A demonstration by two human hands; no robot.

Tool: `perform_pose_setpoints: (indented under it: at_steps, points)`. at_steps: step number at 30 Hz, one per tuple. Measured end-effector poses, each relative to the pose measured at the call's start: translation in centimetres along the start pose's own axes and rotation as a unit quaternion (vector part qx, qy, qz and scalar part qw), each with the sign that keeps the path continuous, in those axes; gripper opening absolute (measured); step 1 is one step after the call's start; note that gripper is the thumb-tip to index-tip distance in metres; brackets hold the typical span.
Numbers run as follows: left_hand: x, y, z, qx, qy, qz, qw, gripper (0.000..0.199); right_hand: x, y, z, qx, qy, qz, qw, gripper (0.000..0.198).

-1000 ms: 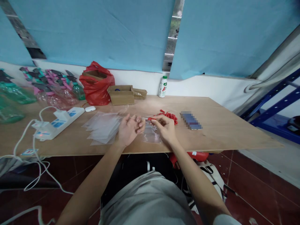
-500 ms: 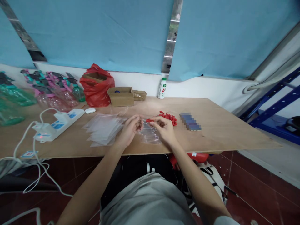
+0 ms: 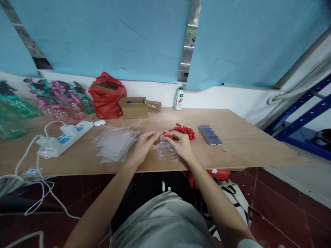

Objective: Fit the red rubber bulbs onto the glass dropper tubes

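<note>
Red piece (image 3: 168,137), held low over bench (image 3: 232,151), pinched between thumb and fingers of right hand (image 3: 183,145); opening no wider than piece itself. Left hand (image 3: 141,147): fingers drawn nearly together just left of piece; whether anything is gripped, too small to make out. Clear rods (image 3: 166,152) lie below, toward near edge; red pile (image 3: 187,130) at far right of piece. Handling, as judged: light pinch, piece level, both hands steady, rods undisturbed.

Right of the phone (image 3: 210,135), the table (image 3: 253,141) offers a wide open stretch; a narrower lane runs between the red caps (image 3: 186,130) and the bottle (image 3: 179,99). At left, clear sheets (image 3: 113,144) and the power strip (image 3: 66,138) obstruct.
</note>
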State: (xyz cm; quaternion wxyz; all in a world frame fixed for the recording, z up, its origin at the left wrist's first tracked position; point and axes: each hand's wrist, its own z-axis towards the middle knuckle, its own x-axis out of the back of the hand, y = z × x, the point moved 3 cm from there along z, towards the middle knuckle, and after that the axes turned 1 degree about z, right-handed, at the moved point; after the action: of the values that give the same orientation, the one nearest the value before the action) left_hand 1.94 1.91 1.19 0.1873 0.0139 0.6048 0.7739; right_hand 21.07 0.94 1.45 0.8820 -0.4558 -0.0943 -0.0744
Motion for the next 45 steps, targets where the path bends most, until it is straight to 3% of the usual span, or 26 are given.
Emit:
perform_pose_setpoints:
  at_steps: [6, 9, 13, 18, 21, 31, 35, 40, 45]
  points:
    - [0.2, 0.2, 0.1, 0.008, 0.056, -0.019, 0.998, 0.04, 1.6, -1.1, 1.2, 0.041, -0.016, -0.121, 0.992, 0.018]
    - [1.0, 0.2, 0.4, -0.012, 0.148, -0.04, 0.988, 0.035, 3.0, -1.1, 3.4, 0.067, -0.03, -0.238, 0.969, 0.013]
    - [1.9, 0.0, 0.6, -0.041, 0.25, -0.021, 0.967, 0.022, 4.1, -0.3, 7.9, 0.044, -0.086, -0.324, 0.941, 0.014]
    - [2.0, -0.1, 0.4, -0.039, 0.26, -0.002, 0.965, 0.008, 2.3, 1.0, 12.0, -0.005, -0.19, -0.44, 0.878, 0.014]
    - [1.9, 0.0, 0.2, -0.043, 0.257, 0.005, 0.966, 0.008, 0.5, 2.1, 12.7, -0.033, -0.217, -0.465, 0.858, 0.016]
    - [2.2, -0.6, 0.6, -0.053, 0.255, 0.049, 0.964, 0.008, -2.7, 4.7, 11.6, 0.001, -0.311, -0.398, 0.863, 0.017]
    - [2.2, -0.6, 0.7, -0.053, 0.259, 0.06, 0.963, 0.006, -2.8, 5.0, 11.4, -0.009, -0.333, -0.374, 0.866, 0.017]
    - [2.2, -0.6, 0.7, -0.063, 0.272, 0.046, 0.959, 0.005, -2.2, 5.5, 11.7, -0.019, -0.329, -0.321, 0.888, 0.015]
    - [2.3, -0.8, 0.7, -0.062, 0.274, 0.042, 0.959, 0.006, -1.8, 5.9, 11.7, -0.025, -0.356, -0.318, 0.878, 0.017]
